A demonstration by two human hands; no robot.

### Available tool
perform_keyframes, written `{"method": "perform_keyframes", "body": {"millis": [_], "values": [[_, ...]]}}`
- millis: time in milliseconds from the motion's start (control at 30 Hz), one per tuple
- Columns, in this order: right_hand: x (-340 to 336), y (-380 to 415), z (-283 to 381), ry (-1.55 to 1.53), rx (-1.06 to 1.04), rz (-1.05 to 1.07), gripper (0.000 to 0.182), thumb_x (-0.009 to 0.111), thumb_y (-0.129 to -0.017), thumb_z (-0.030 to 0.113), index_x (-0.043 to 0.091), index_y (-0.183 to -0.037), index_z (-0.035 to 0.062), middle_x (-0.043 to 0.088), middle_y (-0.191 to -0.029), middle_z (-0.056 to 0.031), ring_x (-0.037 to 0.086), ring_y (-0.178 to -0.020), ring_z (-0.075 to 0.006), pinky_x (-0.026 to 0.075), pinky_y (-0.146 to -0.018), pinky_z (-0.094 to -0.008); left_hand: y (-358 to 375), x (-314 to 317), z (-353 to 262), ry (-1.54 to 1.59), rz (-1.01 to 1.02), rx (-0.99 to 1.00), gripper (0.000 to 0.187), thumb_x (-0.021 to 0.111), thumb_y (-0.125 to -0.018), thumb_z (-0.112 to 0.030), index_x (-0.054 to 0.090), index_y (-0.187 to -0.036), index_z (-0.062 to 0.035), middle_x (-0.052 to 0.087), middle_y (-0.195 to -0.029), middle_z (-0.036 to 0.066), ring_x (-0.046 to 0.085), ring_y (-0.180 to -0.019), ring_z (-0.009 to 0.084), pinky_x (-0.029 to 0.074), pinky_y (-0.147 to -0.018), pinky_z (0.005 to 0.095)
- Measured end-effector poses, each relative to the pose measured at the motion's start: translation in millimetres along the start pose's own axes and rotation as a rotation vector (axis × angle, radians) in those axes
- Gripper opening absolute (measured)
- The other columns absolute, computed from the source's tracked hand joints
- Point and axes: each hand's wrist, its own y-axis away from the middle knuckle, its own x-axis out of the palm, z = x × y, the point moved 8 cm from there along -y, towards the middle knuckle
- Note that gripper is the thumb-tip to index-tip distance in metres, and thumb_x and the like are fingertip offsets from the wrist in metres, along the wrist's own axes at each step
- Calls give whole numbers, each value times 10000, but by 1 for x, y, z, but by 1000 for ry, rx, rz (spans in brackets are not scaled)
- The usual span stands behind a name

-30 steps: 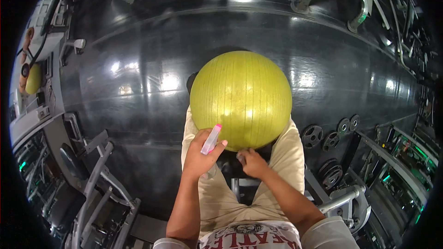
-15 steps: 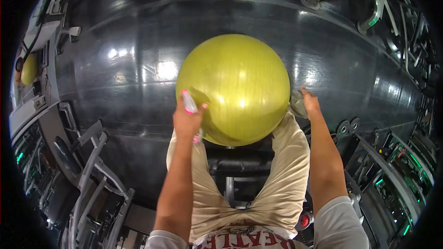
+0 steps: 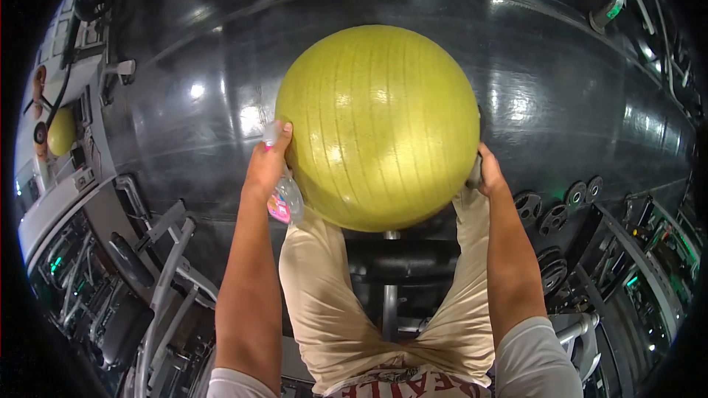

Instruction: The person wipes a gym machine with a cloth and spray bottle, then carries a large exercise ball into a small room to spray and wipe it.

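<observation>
Pressing in from both sides, the left hand [image 3: 267,166], fingers wrapped around a spray bottle [image 3: 283,199], and the right hand [image 3: 488,173], pinching a gray cloth [image 3: 474,173], hold a yellow exercise ball [image 3: 377,127] raised between them above the knees.

Yellow-green ball [image 3: 377,125] with faint ribbed lines; clear spray bottle [image 3: 284,199] with pink label; beige trousers [image 3: 324,302]; glossy black floor [image 3: 560,103]; black bench [image 3: 402,259].

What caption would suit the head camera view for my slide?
Seated person lifts a yellow exercise ball between both hands, left hand also gripping a spray bottle, right hand pressing a cloth.
</observation>
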Motion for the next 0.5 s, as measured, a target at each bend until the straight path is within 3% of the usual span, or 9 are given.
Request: {"method": "perform_keyframes", "body": {"millis": [67, 133, 167, 200, 267, 333, 400, 433, 500], "values": [[-28, 15, 9, 109, -16, -92, 620, 594, -991, 460, 582, -1407, 1, 617, -1377, -157, 615, -1203, -257, 491, -1011, -393, -2, 4, 11, -46, 71, 20, 956, 552, -914, -741, 534, -1422, 69, 666, -1259, 248, 644, -1170, 325, 505, -968, 419], [-19, 83, 58, 310, -344, 0, 549, 625, -994, 426, 662, -1297, -30, 687, -1251, -142, 629, -1136, -209, 491, -971, -330, 5, 14, 33, 21, 273, -56, 984, 529, -909, -765, 541, -1412, 81, 648, -1293, 263, 603, -1235, 347, 478, -1012, 419], [-20, 117, 73, 457, -384, -67, 487, 649, -990, 411, 695, -1197, -27, 728, -1108, -118, 660, -1001, -181, 509, -880, -305, 10, 18, 45, 58, 370, -93, 999, 517, -906, -777, 544, -1407, 86, 640, -1310, 271, 583, -1267, 359, 465, -1034, 419], [-24, 145, 89, 693, -379, -73, 445, 689, -969, 403, 704, -1061, -33, 733, -921, -84, 650, -857, -147, 503, -786, -290, 11, 18, 59, -65, 323, -88, 980, 528, -905, -767, 564, -1378, 90, 652, -1277, 265, 595, -1244, 356, 462, -1034, 421], [-18, 185, 101, 1008, -348, -88, 467, 732, -938, 426, 681, -969, -37, 699, -807, -69, 606, -768, -104, 477, -699, -278, -2, 35, 88, -300, 235, -51, 943, 551, -903, -747, 605, -1322, 97, 675, -1210, 255, 618, -1199, 350, 458, -1036, 426], [-19, 181, 83, 1062, -298, -52, 558, 768, -891, 485, 697, -1035, -49, 730, -867, -132, 670, -837, -165, 525, -766, -323, -20, 41, 94, -233, 94, 27, 734, 647, -898, -555, 640, -1199, 115, 685, -990, 191, 692, -946, 276, 561, -794, 402], [5, 174, 60, 1245, -302, -38, 677, 783, -833, 561, 708, -1160, -27, 733, -1018, -292, 710, -1072, -387, 536, -965, -434, -16, 48, 91, -83, 52, -73, 620, 675, -886, -440, 649, -1140, 125, 668, -896, 163, 703, -801, 241, 582, -645, 383], [17, 164, 45, 1385, -339, -45, 650, 787, -824, 553, 720, -1124, -19, 714, -1020, -321, 693, -1054, -447, 542, -938, -452, -19, 54, 94, 157, 4, -18, 503, 655, -872, -322, 655, -1110, 122, 659, -827, 134, 653, -612, 217, 537, -466, 346], [21, 158, 39, 1352, -281, -43, 634, 786, -821, 548, 728, -1107, -15, 712, -1013, -318, 688, -1031, -460, 544, -918, -462, -14, 64, 96, 174, 37, -25, 479, 662, -869, -333, 656, -1049, 111, 636, -789, 117, 643, -609, 205, 539, -476, 353]]}}
